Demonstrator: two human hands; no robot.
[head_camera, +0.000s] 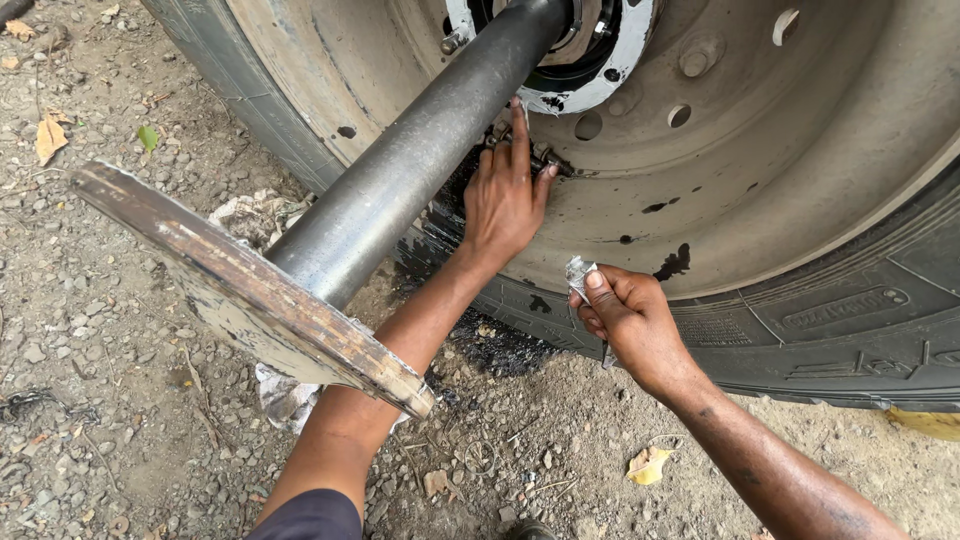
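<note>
Precariously, the left hand (505, 200) presses open fingers under the half-drawn axle shaft (400, 185), risking a pinch; the right hand (625, 315) grips a small metal piece (579, 272).

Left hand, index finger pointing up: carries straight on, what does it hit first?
Likely the oily silver hub flange ring, just above the left hand; its fingertip sits near the ring's lower edge beside the dark steel axle shaft. Depth unclear.
</note>
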